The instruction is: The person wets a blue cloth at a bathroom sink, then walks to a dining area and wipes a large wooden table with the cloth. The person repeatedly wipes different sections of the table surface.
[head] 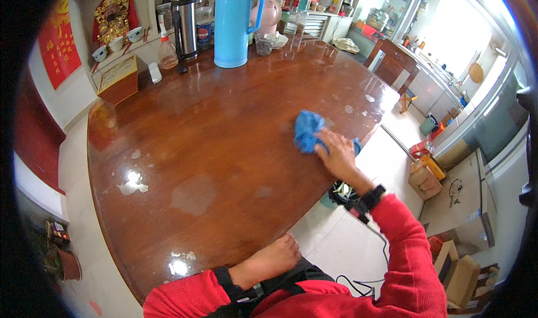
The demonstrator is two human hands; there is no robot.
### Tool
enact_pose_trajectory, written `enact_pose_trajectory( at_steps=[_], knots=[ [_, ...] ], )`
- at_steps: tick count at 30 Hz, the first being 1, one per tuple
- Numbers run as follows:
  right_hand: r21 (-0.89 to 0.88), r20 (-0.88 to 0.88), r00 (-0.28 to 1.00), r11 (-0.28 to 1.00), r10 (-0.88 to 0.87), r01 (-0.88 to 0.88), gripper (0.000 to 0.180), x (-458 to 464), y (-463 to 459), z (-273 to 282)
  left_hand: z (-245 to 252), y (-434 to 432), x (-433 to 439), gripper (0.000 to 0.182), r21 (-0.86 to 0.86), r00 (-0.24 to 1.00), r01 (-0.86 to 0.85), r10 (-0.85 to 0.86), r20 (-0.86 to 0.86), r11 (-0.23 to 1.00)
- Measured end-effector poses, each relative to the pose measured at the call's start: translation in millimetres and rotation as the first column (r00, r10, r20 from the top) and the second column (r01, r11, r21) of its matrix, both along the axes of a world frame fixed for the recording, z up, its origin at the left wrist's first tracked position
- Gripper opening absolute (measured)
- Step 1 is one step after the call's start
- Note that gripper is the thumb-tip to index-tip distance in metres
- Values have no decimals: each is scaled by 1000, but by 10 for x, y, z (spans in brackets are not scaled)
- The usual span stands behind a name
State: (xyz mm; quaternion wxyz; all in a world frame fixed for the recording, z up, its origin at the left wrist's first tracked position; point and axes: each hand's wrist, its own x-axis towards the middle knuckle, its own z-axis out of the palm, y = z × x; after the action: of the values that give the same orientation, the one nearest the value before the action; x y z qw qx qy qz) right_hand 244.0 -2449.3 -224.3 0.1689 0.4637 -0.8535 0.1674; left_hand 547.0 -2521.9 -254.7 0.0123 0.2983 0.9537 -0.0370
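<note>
My right hand [338, 154] presses a crumpled blue cloth [308, 128] against the glossy brown wooden table [235, 137], near its right edge. Part of the cloth sticks out on the far side of my fingers. My left hand [271, 257] rests at the near edge of the table with its fingers curled in, and nothing shows in it. Pale worn patches [194, 194] and bright reflections mark the tabletop.
Along the back stand a light blue thermos jug [232, 27], a steel flask [185, 21], a spray bottle [168, 51], a glass bowl [265, 44] and a box [118, 80]. Below the right edge is a lined bin [332, 198]. A wooden chair [391, 63] and cardboard boxes [456, 196] stand right.
</note>
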Motion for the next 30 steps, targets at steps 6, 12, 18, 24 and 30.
enact_pose_trajectory(
  at_steps=[6,12,18,24,30],
  knots=[
    [28,82,947,949,311,-314,42,998,293,191,19,-40,31,31,76,999,-3,6,-33,997],
    [66,104,957,959,269,-277,38,541,301,205,56,-37,63,31,86,996,-11,19,-90,996],
    [17,98,995,1000,-9,8,40,-518,219,83,84,-41,56,35,29,993,-2,5,-119,1000],
    [81,113,958,963,-264,256,46,-1055,-44,24,82,-33,51,37,-30,995,8,-11,-98,1000],
    [75,95,979,982,-182,175,45,-866,-17,13,93,-27,39,36,-40,996,13,-16,-85,999]
  ],
)
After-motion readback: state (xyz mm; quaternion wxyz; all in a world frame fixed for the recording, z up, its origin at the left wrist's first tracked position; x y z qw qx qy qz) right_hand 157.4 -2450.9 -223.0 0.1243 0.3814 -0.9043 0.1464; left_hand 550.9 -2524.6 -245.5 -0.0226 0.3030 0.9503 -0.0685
